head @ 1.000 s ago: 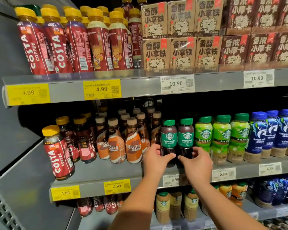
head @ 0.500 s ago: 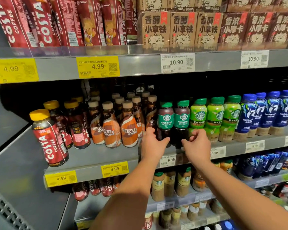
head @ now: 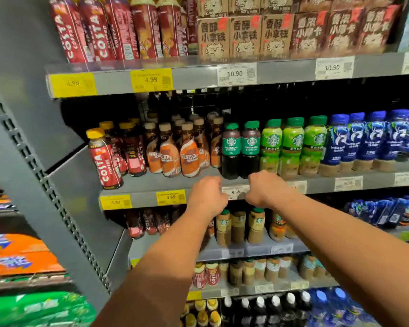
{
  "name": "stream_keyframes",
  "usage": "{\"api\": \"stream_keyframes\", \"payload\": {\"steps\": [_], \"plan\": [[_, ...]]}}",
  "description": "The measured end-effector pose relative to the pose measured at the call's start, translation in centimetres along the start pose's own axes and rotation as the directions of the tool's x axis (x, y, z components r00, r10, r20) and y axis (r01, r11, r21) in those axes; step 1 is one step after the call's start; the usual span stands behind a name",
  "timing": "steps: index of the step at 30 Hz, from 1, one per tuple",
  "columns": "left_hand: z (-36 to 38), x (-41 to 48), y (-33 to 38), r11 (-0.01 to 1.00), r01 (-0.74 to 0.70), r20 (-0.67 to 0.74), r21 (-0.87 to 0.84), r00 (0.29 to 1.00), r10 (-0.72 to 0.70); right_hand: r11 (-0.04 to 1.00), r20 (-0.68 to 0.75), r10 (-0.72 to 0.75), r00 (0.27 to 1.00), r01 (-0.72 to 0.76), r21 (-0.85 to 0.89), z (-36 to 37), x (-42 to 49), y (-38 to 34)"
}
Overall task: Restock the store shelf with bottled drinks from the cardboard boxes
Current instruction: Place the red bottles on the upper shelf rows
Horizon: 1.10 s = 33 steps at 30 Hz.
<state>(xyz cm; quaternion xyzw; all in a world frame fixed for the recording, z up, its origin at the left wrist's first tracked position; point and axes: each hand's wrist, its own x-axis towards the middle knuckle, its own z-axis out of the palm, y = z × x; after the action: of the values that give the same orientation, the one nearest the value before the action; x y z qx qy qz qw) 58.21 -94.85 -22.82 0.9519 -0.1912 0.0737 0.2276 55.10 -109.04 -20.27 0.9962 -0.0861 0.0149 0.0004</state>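
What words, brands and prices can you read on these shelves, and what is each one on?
"COSTA COFFEE": red bottle, middle shelf
"NESCAFE": orange bottle
"AMERICANO": dark green-label bottle
"4.99": yellow tag
"4.99": yellow tag
"10.90": white tag
"9.99": white tag between the hands
"香醇小拿铁": tan cartons
Blue bottles' labels, small print: too blurred.

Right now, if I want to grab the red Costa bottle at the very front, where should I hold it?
Hold the front Costa bottle around its labelled middle, coming from the front. It stands alone at the shelf edge, leaning a bit, with open space on its left, so fingers can wrap the round body there.
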Motion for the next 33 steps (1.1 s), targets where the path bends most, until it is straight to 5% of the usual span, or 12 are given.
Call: {"api": "stream_keyframes", "payload": {"steps": [15,33], "plan": [[6.0,-18.2,-0.1,0.967,0.231,0.249,0.109,0.935,-0.251,0.972,0.231,-0.234,0.944,0.223,0.072,10.1,-13.4,-1.8],[17.2,-27.4,-10.2,0.959,0.276,0.567,0.063,0.78,-0.263,0.991,0.503,-0.043,0.863,-0.028,0.131,26.0,-19.9,-6.0]]}}
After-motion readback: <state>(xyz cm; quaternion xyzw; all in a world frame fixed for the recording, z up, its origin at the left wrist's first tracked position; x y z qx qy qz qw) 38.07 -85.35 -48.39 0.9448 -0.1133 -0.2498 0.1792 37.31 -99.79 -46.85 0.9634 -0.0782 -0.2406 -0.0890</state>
